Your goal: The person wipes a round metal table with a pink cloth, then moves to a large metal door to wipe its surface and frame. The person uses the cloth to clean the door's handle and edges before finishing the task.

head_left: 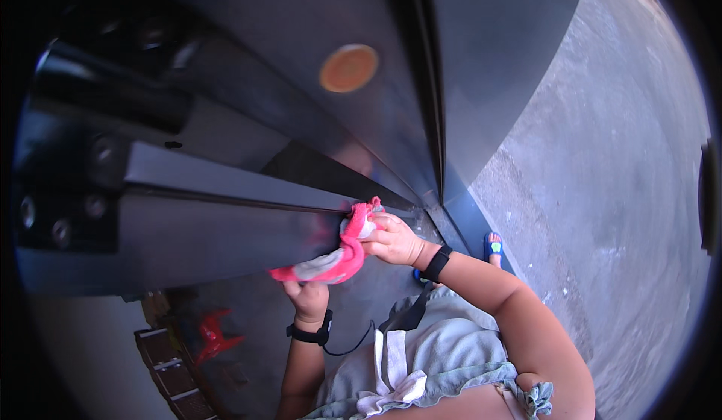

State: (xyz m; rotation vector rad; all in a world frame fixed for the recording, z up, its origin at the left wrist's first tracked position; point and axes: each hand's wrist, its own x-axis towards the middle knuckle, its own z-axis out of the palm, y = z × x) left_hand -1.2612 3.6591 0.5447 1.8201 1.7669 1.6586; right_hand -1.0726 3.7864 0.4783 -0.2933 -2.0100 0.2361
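Observation:
A pink and pale-grey cloth [352, 259] stretches between my two hands along a dark, glossy door panel [225, 245]. My right hand [397, 239] grips its bunched upper end and presses it against the panel's edge. Below and to the left, my left hand [310, 301] is at the cloth's other end; its fingertips are partly hidden by the fabric. Both wrists wear black bands.
Dark fittings with screws [62, 211] sit at the panel's far left. Another dark panel bears a round orange sticker [348, 68]. Concrete ground [609, 166] extends right, beside my foot in a blue sandal [494, 246]. A red plastic object [214, 335] stands at lower left, near brown framed panels [175, 372].

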